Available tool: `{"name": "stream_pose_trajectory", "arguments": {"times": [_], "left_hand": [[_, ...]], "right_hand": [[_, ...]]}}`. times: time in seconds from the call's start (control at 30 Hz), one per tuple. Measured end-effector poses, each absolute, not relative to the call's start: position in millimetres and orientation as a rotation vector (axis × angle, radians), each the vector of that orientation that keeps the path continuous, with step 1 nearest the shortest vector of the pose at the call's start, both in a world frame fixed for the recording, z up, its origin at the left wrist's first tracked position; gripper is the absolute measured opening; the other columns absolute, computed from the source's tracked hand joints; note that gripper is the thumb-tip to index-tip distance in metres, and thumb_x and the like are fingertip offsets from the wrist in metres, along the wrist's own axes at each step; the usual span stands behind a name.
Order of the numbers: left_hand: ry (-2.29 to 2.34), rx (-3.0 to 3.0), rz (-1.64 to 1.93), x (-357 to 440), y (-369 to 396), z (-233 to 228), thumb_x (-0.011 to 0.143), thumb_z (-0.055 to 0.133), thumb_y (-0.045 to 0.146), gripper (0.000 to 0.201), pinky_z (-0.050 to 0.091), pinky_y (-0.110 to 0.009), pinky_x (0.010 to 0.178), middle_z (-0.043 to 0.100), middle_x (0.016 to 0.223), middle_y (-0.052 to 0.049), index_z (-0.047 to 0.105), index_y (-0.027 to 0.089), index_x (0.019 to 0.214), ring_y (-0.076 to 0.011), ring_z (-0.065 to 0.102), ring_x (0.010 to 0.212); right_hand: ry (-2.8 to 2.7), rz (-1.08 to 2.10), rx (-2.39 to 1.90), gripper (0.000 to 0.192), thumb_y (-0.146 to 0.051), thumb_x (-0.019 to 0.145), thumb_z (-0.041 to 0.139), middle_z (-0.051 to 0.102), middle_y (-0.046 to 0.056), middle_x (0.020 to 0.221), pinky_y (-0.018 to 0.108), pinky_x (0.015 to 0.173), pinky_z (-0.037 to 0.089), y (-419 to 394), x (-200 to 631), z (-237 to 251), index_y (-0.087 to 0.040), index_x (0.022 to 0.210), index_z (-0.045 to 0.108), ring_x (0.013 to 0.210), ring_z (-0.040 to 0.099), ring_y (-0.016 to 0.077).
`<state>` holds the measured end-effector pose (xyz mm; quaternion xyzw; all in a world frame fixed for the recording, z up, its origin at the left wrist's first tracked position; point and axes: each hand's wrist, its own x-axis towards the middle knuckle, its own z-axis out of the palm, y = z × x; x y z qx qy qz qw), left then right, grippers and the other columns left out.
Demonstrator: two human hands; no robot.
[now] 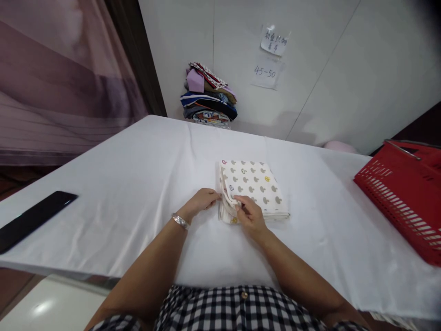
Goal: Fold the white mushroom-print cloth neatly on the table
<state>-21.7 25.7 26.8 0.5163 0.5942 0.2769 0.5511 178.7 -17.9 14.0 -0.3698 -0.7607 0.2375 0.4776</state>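
Observation:
A white cloth with a grey mushroom print (257, 180) lies folded into a thick square on the white-covered table, a few motifs coloured red, yellow and blue. My right hand (252, 218) pinches the upper layer at its near left corner and lifts it slightly, so the layers gape there. At the left edge of the cloth, the fingertips of my left hand (204, 200) are closed together on the fold. A silver bracelet (181, 221) circles my left wrist.
A black phone (34, 219) lies at the table's left edge. On the right stands a red plastic basket (406, 193). Folded clothes (210, 99) are stacked beyond the far edge, by a wall with handwritten paper signs (267, 72). A pinkish curtain (65, 78) hangs at left.

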Motion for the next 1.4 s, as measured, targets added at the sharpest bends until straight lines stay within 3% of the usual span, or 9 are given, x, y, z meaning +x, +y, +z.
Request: {"name": "stream_pose_trajectory", "arguments": {"times": [0.27,0.5,0.73,0.87,0.97,1.13,1.27,1.4], "left_hand": [[1.417,1.249,0.662,-7.7,15.7,27.5,0.065,0.054,0.031,0.021,0.023,-0.023,0.043,0.041,0.045,0.005,0.044,0.018,0.052,-0.0073,0.033,0.042],[1.505,1.314,0.681,-6.0,16.2,19.3,0.062,0.050,0.026,0.015,0.022,-0.022,0.044,0.040,0.045,0.006,0.045,0.018,0.051,-0.0072,0.031,0.044],[1.440,1.247,0.749,-4.5,16.8,19.4,0.067,0.051,0.031,0.022,0.022,-0.022,0.043,0.041,0.043,0.005,0.044,0.018,0.051,-0.0069,0.032,0.040],[1.503,1.211,0.952,-0.9,17.7,17.2,0.076,0.049,0.049,0.036,0.030,-0.024,0.045,0.046,0.047,0.004,0.047,0.019,0.057,-0.0091,0.038,0.042],[1.566,1.271,1.015,2.3,17.4,14.9,0.075,0.052,0.058,0.040,0.034,-0.025,0.049,0.050,0.051,0.004,0.052,0.019,0.065,-0.0115,0.044,0.047],[1.665,1.465,0.971,5.4,15.5,12.4,0.072,0.058,0.052,0.033,0.034,-0.025,0.055,0.055,0.060,0.002,0.054,0.019,0.067,-0.0134,0.048,0.057],[1.680,1.536,0.908,4.8,15.5,12.9,0.075,0.056,0.049,0.031,0.032,-0.025,0.055,0.054,0.059,0.002,0.051,0.020,0.065,-0.0140,0.048,0.057],[1.707,1.562,0.832,3.5,16.1,15.5,0.077,0.054,0.050,0.031,0.035,-0.026,0.058,0.059,0.064,0.000,0.053,0.020,0.070,-0.0169,0.054,0.064]], "right_hand": [[-2.063,0.453,-0.835,0.040,-0.016,0.089,0.042,0.062,0.008,0.110,0.038,0.085,0.048,-19.4,176.2,14.6,-0.025,0.128,0.048,0.099,0.057,0.0206],[-2.347,0.288,-0.807,0.051,-0.013,0.084,0.045,0.061,0.012,0.111,0.042,0.081,0.046,-22.1,170.6,13.6,-0.020,0.134,0.041,0.099,0.054,0.0253],[-2.268,0.258,-0.821,0.039,-0.010,0.084,0.042,0.064,0.011,0.101,0.039,0.077,0.046,-25.6,169.6,9.0,-0.018,0.121,0.051,0.090,0.056,0.0233],[-2.255,0.235,-0.804,0.036,-0.011,0.084,0.041,0.064,0.011,0.100,0.039,0.076,0.046,-26.7,169.6,6.1,-0.018,0.117,0.053,0.090,0.056,0.0231],[-2.272,0.242,-0.803,0.032,-0.011,0.084,0.042,0.064,0.010,0.100,0.038,0.076,0.045,-29.5,169.5,5.5,-0.019,0.112,0.057,0.090,0.056,0.0226],[-2.246,0.264,-0.716,0.028,-0.010,0.081,0.045,0.065,0.008,0.102,0.039,0.081,0.045,-39.5,170.4,6.1,-0.022,0.099,0.062,0.094,0.057,0.0206],[-2.161,0.325,-0.660,0.029,-0.008,0.082,0.045,0.067,0.005,0.099,0.039,0.085,0.046,-38.6,188.7,13.9,-0.024,0.099,0.062,0.093,0.060,0.0183],[-1.880,0.226,-1.025,0.024,-0.016,0.084,0.049,0.064,0.008,0.110,0.042,0.091,0.045,-15.8,240.0,20.0,-0.023,0.100,0.065,0.105,0.056,0.0208]]}}
